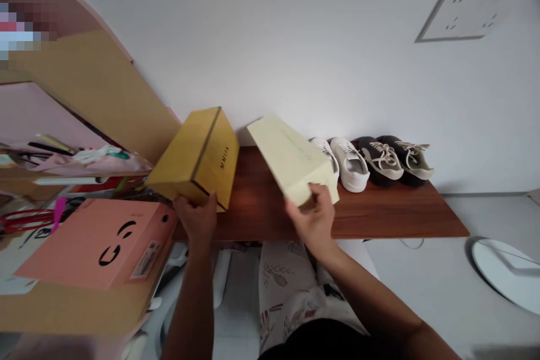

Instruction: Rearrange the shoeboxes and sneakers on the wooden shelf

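My left hand [197,216] grips the near lower end of a yellow shoebox [189,146] with a dark edge line and black lettering on its side. The box is tilted over the left end of a reddish-brown wooden board [253,208]. My right hand [314,216] is closed on the near end of a pale yellow cardboard box [295,157], which is tilted and partly blurred. Whether this is a whole box or just a lid, I cannot tell. Behind it, a pair of white sneakers [350,164] stands on the board, one shoe partly hidden.
Black-and-beige sneakers [382,160] stand at the board's right, against the wall. A pink box [97,242] lies on the cluttered desk [84,312] at left. A wall socket panel [468,11] is at upper right, and a round white object [506,273] lies below it.
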The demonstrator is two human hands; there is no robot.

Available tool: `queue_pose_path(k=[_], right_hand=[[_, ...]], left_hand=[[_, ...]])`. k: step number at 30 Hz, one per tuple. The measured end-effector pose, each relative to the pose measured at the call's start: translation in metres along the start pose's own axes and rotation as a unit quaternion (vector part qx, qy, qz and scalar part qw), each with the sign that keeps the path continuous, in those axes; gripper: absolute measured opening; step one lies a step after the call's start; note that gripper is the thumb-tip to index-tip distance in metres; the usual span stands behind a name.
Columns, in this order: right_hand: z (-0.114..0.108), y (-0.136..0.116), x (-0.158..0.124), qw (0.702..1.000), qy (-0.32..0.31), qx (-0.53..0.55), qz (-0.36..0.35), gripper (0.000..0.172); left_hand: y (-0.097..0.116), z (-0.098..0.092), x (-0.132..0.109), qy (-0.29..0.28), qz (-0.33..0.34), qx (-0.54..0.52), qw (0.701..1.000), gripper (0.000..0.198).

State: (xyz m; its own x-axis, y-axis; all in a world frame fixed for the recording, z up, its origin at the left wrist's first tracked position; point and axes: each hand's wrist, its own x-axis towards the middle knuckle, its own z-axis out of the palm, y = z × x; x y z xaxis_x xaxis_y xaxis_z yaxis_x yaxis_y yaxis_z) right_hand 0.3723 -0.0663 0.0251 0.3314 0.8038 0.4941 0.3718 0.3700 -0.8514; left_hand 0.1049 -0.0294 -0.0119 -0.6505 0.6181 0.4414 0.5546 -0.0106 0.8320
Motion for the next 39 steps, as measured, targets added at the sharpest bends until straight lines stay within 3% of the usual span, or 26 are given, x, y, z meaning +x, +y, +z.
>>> queue_pose_path(k=[2,4,7,12,16,21,25,28,32,35,37,39], right_hand=[[0.004,-0.002,-0.003,0.978,-0.13,-0.094,-0.133,0.019],[0.014,0.006,-0.005,0.941,-0.213,-0.168,-0.202,0.02],[0.033,0.031,-0.009,0.91,-0.25,-0.234,-0.232,0.026],[0.054,0.073,-0.026,0.881,-0.287,-0.28,-0.252,0.024],[0.066,0.096,-0.037,0.885,-0.296,-0.274,-0.233,0.023],[0.074,0.109,-0.037,0.896,-0.308,-0.246,-0.207,0.023],[0.075,0.109,-0.035,0.901,-0.309,-0.225,-0.203,0.025],[0.074,0.107,-0.034,0.913,-0.301,-0.181,-0.209,0.027],[0.049,0.101,-0.041,0.922,-0.283,-0.124,-0.235,0.024],[-0.002,0.104,-0.039,0.937,-0.246,-0.11,-0.221,0.02],[-0.044,0.112,-0.024,0.96,-0.173,-0.134,-0.172,0.021],[-0.081,0.125,0.002,0.975,-0.07,-0.186,-0.1,0.028]], left_hand=[[0.0,-0.009,-0.01,-0.06,0.109,0.124,0.984,0.033],[-0.004,-0.011,-0.019,-0.131,0.182,0.185,0.957,0.019],[-0.016,-0.006,-0.03,-0.211,0.24,0.244,0.916,0.015],[-0.039,0.006,-0.034,-0.297,0.266,0.32,0.86,0.018],[-0.05,0.014,-0.026,-0.303,0.262,0.265,0.877,0.019],[-0.06,0.017,-0.013,-0.278,0.2,0.192,0.92,0.019],[-0.06,0.018,-0.017,-0.222,0.146,0.179,0.947,0.022],[-0.051,0.02,-0.029,-0.15,0.104,0.173,0.968,0.025],[-0.02,0.027,-0.057,-0.018,0.079,0.17,0.982,0.026],[0.022,0.039,-0.096,0.031,0.113,0.137,0.984,0.025],[0.057,0.057,-0.13,-0.014,0.166,0.084,0.982,0.025],[0.093,0.084,-0.163,-0.163,0.22,0.016,0.962,0.021]])
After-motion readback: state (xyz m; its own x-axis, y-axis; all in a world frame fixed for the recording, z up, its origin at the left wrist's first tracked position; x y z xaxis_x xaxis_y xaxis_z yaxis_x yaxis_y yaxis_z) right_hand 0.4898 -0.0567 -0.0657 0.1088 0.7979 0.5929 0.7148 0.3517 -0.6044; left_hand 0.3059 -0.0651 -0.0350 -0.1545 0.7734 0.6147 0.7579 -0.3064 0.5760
